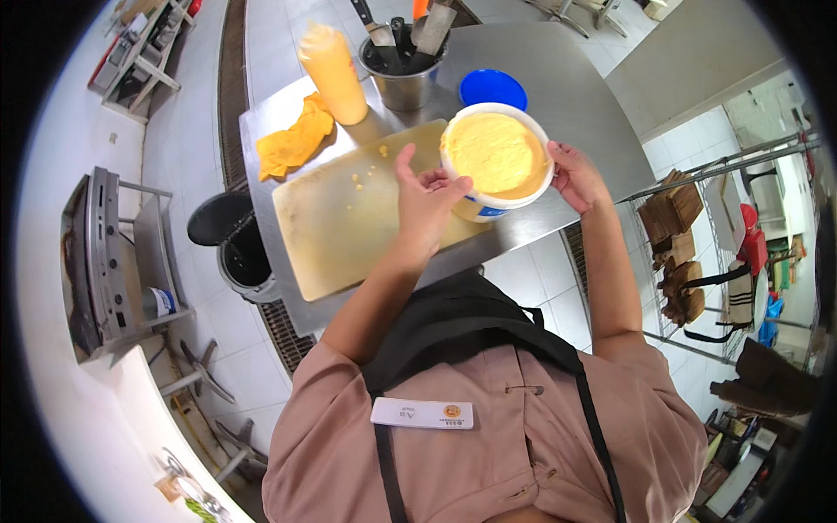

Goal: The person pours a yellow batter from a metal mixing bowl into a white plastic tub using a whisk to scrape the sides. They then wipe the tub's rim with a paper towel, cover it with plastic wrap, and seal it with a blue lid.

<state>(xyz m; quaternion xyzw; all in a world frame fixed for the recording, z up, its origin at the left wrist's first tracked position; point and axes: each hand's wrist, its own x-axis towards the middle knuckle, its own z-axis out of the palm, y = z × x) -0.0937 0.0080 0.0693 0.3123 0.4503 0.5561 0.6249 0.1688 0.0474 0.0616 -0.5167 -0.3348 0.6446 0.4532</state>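
A white plastic tub (pixel 479 206) with a blue label is filled nearly to its rim with a soft yellow spread (pixel 494 151). It sits over the right end of a worn, pale yellow cutting board (pixel 346 222); whether it rests on the board or is slightly raised, I cannot tell. My left hand (pixel 428 202) grips the near left rim, thumb on the edge and forefinger sticking out. On the opposite side, my right hand (pixel 579 176) holds the rim with its fingertips. Small yellow crumbs (pixel 358 187) dot the board. Behind the tub lies a round blue lid (pixel 494 88).
A steel table (pixel 529 49) carries a yellow-filled squeeze bottle (pixel 337 78), a crumpled orange cloth (pixel 297 138) and a metal container (pixel 404 91) of spatulas. An open black-lidded bin (pixel 245 261) stands left. Wire shelving (pixel 713 261) with wooden boards is right.
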